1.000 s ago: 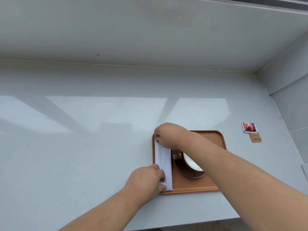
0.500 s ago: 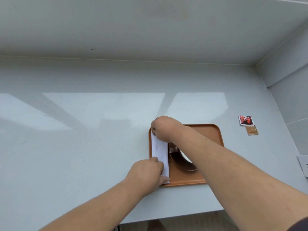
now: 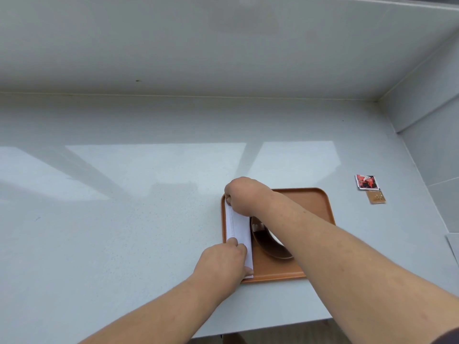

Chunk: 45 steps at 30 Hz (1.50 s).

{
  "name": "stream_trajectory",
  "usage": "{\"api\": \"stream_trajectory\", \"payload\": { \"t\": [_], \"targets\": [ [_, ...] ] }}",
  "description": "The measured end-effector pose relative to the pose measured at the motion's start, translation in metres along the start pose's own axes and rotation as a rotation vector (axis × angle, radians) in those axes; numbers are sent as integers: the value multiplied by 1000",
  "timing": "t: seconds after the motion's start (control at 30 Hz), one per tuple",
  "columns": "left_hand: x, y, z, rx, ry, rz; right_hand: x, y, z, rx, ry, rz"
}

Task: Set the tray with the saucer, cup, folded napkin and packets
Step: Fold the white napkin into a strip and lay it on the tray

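Pale grey worktop (image 3: 124,219) fills the view, glossy, with window light reflected across it and a grey wall rising behind. Near the front edge sits the orange tray (image 3: 308,202), rectangular with rounded corners, flat on the surface.

Both forearms reach in from below. Along the tray's left side lies the folded napkin (image 3: 239,227), a long white strip running front to back, inside the rim. The right hand (image 3: 244,196) crosses over the tray and presses down on the napkin's far end, fingers curled onto the paper at the far left corner. The left hand (image 3: 223,263) is on the near end, fingertips and thumb pinching the strip against the tray.

Just right of the napkin, the dark brown saucer (image 3: 270,247) rests on the tray, mostly hidden under the right forearm. On it a sliver of the cup (image 3: 259,226) shows, pale inside; little more can be made out.

Off the tray, well to the right on the worktop, two packets lie touching: a red packet (image 3: 367,182) and, just nearer, a smaller brown packet (image 3: 376,196).
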<state>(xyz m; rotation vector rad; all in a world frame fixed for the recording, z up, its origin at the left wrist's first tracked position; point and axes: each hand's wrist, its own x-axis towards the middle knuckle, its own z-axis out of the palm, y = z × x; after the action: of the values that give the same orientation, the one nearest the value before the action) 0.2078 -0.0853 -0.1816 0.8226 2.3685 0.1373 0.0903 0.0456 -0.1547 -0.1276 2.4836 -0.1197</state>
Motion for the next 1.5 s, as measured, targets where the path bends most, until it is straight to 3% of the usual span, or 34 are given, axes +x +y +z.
{"api": "stream_trajectory", "payload": {
  "t": [0.83,1.5],
  "targets": [
    [8,21,-6,7,-92,-197,20,9,4,-75,0,-87],
    [-3,12,-10,-32,-44,-109,4,0,6,-32,33,-6]
  ]
}}
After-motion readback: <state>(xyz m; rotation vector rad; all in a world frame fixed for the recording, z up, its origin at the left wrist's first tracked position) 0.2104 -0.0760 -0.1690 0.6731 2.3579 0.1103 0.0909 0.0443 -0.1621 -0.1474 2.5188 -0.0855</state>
